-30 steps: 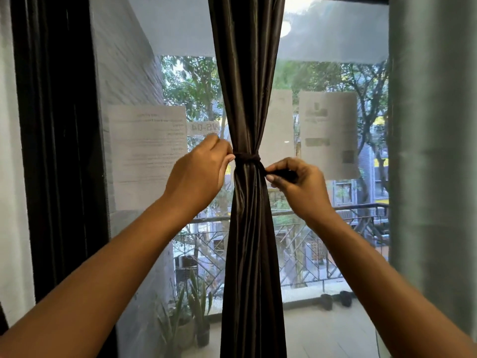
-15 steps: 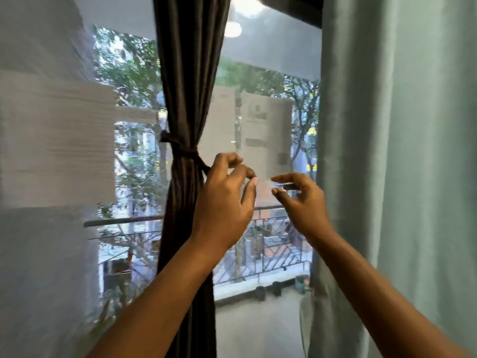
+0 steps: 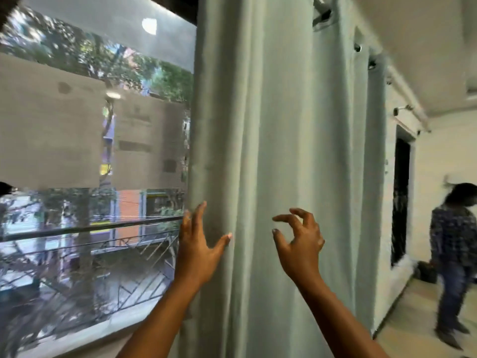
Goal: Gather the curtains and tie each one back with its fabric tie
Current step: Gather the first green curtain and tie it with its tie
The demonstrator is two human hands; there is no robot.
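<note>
The pale green curtain (image 3: 278, 151) hung straight down in long vertical folds and filled the middle of the view, from the top edge to the bottom. It was loose, with no tie visible around it. Its left edge stood just beside the window glass (image 3: 103, 47), and its top met a curtain rod (image 3: 402, 81) that ran along the wall toward the right.

The left hand (image 3: 198, 244) was raised at the left edge of the curtain. Its fingers (image 3: 200, 215) were spread and released, and they lay against the outer fold of the fabric; the thumb pointed to the right and touched the cloth, but the hand did not close on anything. The right hand (image 3: 299, 241) was held up in front of the curtain, a little to the right of the left one and apart from it. Its fingers (image 3: 284, 218) were curled like a claw, also released, and held nothing; I cannot tell if they touched the fabric.

Through the glass one could see sheets of paper (image 3: 49, 130) stuck on the window, a balcony railing (image 3: 90, 228), and trees beyond it. The picture was rather blurred. At the far right, another person (image 3: 454, 254) stood on the floor (image 3: 413, 319) of the room, near a dark doorway (image 3: 401, 197).
</note>
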